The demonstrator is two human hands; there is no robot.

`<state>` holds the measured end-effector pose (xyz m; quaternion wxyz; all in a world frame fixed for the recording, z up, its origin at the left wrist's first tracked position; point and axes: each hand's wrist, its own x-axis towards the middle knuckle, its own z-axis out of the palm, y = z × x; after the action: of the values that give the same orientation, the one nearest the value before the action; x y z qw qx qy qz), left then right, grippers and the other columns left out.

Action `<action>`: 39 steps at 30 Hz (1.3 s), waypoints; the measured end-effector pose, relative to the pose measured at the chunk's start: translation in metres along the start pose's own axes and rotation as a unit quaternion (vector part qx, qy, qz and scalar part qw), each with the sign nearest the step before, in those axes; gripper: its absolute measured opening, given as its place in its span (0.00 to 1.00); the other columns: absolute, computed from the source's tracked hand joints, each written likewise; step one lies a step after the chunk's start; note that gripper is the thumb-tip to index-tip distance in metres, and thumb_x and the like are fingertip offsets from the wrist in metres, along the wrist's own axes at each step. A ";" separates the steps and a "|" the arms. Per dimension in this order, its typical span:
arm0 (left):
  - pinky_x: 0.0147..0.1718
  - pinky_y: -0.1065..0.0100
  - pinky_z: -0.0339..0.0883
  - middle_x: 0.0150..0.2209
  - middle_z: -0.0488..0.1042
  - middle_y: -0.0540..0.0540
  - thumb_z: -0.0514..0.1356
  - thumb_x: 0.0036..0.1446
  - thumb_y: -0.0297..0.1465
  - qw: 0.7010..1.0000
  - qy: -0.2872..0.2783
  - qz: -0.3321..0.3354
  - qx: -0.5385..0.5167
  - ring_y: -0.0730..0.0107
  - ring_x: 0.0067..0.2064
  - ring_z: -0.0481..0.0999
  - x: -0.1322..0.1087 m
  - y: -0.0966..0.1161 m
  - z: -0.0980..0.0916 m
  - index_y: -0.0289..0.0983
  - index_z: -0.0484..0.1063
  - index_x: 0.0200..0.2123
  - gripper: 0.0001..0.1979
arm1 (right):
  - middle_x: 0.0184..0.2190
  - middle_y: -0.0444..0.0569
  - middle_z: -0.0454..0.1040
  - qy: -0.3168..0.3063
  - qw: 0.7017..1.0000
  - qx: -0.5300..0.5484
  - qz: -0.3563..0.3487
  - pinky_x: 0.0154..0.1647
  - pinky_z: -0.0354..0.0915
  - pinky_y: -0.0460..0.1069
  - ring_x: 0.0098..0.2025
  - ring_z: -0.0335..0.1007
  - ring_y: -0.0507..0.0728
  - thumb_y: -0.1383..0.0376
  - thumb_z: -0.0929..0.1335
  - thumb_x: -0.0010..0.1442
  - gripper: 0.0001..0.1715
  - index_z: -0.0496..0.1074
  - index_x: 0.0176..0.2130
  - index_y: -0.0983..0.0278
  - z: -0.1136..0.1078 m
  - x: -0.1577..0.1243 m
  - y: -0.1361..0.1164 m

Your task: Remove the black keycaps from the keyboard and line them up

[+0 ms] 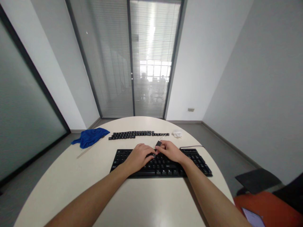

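Observation:
A black keyboard lies across the table in front of me, with many keys in place. In my right hand, above the middle of the keyboard, is a keycap puller with a black handle; its thin wire loops point away from me. Over the keys just left of it, my left hand has its thumb and forefinger bent close together. Whatever sits between those fingertips is too small to make out. Beyond the keyboard, loose black keycaps are laid out in rows.
A blue cloth lies at the table's far left beside a thin pale stick. Crumpled white tissue sits at the far right. The keyboard's cable runs rightward. An orange chair bearing a phone stands right of the table.

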<state>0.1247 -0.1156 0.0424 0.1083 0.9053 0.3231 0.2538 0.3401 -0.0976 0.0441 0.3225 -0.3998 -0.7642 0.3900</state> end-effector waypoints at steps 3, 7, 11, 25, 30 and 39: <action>0.52 0.57 0.60 0.48 0.74 0.46 0.55 0.64 0.34 1.000 0.003 0.010 0.021 0.61 0.49 0.71 0.001 0.001 -0.003 0.44 0.74 0.45 0.10 | 0.30 0.50 0.81 0.005 1.000 -0.006 -0.001 0.38 0.67 0.49 0.34 0.77 0.57 0.48 0.65 0.62 0.22 0.70 0.37 0.66 -0.001 0.001 0.000; 0.50 0.58 0.61 0.46 0.74 0.46 0.55 0.64 0.34 0.999 0.004 0.010 0.044 0.60 0.49 0.71 0.005 0.004 -0.011 0.43 0.74 0.43 0.09 | 0.30 0.50 0.81 0.014 1.000 -0.009 0.003 0.40 0.67 0.50 0.34 0.77 0.58 0.50 0.65 0.62 0.20 0.69 0.37 0.65 -0.001 0.002 0.000; 0.48 0.60 0.63 0.44 0.75 0.48 0.56 0.64 0.34 0.999 0.027 0.013 0.028 0.62 0.46 0.72 0.013 0.012 -0.025 0.42 0.74 0.43 0.08 | 0.31 0.52 0.81 0.018 1.000 0.007 0.010 0.42 0.68 0.52 0.36 0.78 0.60 0.50 0.66 0.62 0.20 0.67 0.37 0.65 -0.001 0.003 0.002; 0.46 0.62 0.65 0.43 0.78 0.47 0.59 0.60 0.32 0.968 0.200 -0.112 0.101 0.63 0.43 0.74 0.053 -0.036 -0.065 0.40 0.75 0.43 0.09 | 0.32 0.52 0.81 0.015 1.000 0.006 0.022 0.38 0.66 0.49 0.35 0.77 0.57 0.52 0.65 0.64 0.18 0.66 0.36 0.64 0.009 0.005 -0.004; 0.48 0.59 0.63 0.43 0.79 0.45 0.60 0.59 0.31 0.964 0.134 -0.143 0.182 0.57 0.47 0.72 0.042 -0.078 -0.032 0.41 0.76 0.43 0.09 | 0.32 0.51 0.81 0.003 1.000 -0.002 0.014 0.34 0.63 0.47 0.33 0.75 0.56 0.54 0.65 0.64 0.16 0.68 0.35 0.65 0.014 0.006 -0.008; 0.49 0.57 0.63 0.39 0.79 0.44 0.61 0.56 0.30 0.961 0.111 -0.159 0.199 0.56 0.47 0.72 0.034 -0.101 -0.013 0.41 0.77 0.41 0.09 | 0.31 0.50 0.81 0.003 1.000 -0.002 0.015 0.34 0.62 0.47 0.32 0.74 0.55 0.55 0.65 0.64 0.15 0.68 0.36 0.65 0.015 0.007 -0.007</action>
<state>0.0864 -0.0162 0.0305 -0.0716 0.8119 0.5165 0.2626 0.3225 -0.0997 0.0444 0.3178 -0.4134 -0.7580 0.3919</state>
